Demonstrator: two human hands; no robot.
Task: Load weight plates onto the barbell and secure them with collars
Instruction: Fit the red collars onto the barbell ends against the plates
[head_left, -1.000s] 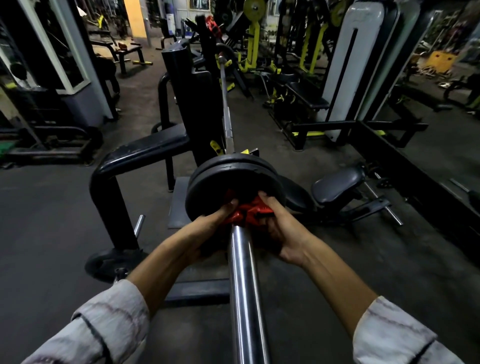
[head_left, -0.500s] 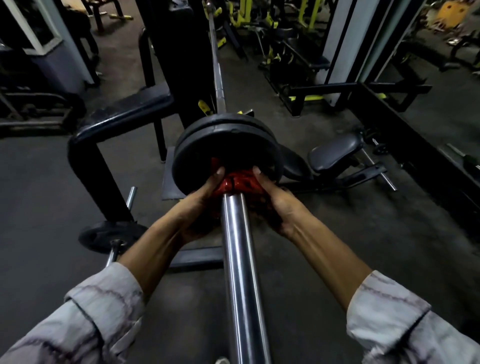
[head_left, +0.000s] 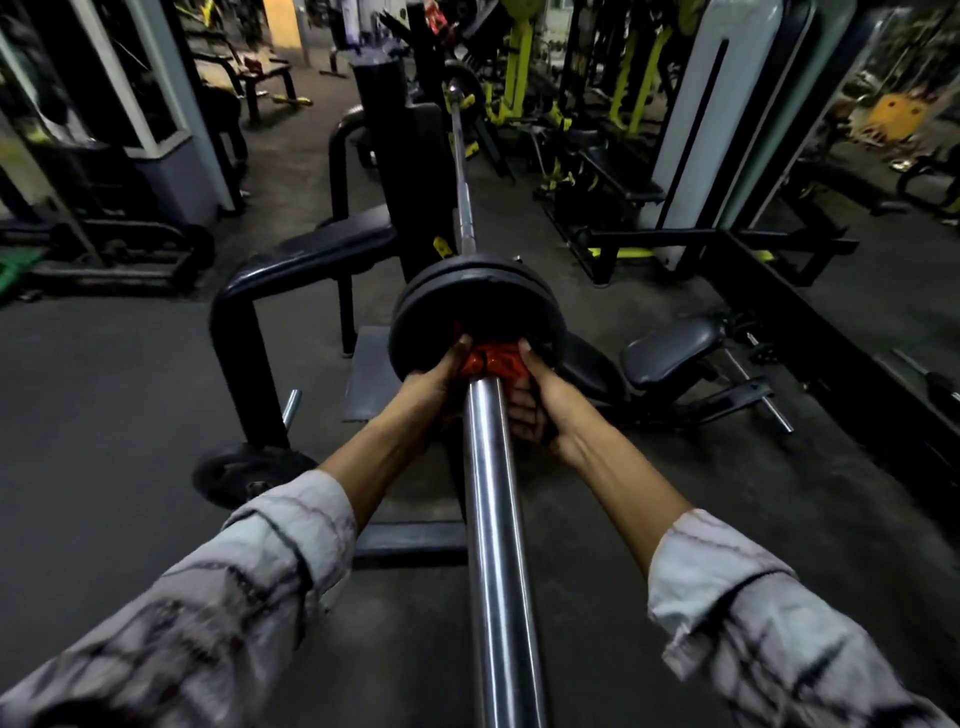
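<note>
A chrome barbell sleeve (head_left: 496, 499) runs from the bottom of the view up the middle. Two black weight plates (head_left: 467, 296) sit on it, one behind the other. A red collar (head_left: 485, 361) is on the sleeve, pressed against the near plate. My left hand (head_left: 434, 384) grips the collar from the left and my right hand (head_left: 537, 400) grips it from the right. The thin bar shaft (head_left: 460, 171) continues beyond the plates into the rack. The collar's lower part is hidden by my fingers.
A black rack frame (head_left: 239, 332) stands at left with a spare plate (head_left: 244, 475) on a low peg. A padded black seat (head_left: 672, 351) sits on the floor at right. Benches and yellow machines fill the back. The floor is dark rubber.
The camera has tilted down and back up, so the view shifted. Both hands have stayed on the red collar against the near plate.
</note>
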